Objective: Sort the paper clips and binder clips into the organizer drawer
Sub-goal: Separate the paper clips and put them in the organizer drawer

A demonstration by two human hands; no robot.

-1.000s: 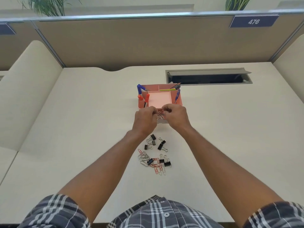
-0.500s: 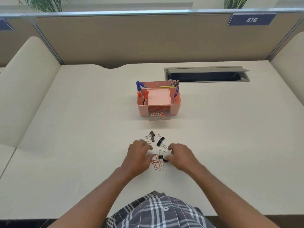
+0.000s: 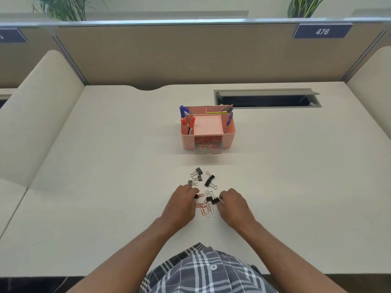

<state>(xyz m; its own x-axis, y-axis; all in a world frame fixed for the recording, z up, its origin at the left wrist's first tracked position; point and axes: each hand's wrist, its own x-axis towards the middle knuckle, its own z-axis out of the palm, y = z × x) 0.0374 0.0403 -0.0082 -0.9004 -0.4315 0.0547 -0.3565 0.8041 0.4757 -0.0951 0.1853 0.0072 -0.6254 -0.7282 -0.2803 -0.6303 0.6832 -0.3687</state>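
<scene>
Both hands (image 3: pixel 208 205) around thin looped wire paper clips (image 3: pixel 206 209).

You had a wide cream laminate desk (image 3: pixel 105 166) under everything. A pink plastic desk organizer (image 3: pixel 229 136) sat mid-desk, its clear drawer (image 3: pixel 208 150) pulled open. Nearer you lay black metal binder clips (image 3: pixel 209 181), then a loose tangle of red and silver wire paper clips (image 3: pixel 206 209).
</scene>
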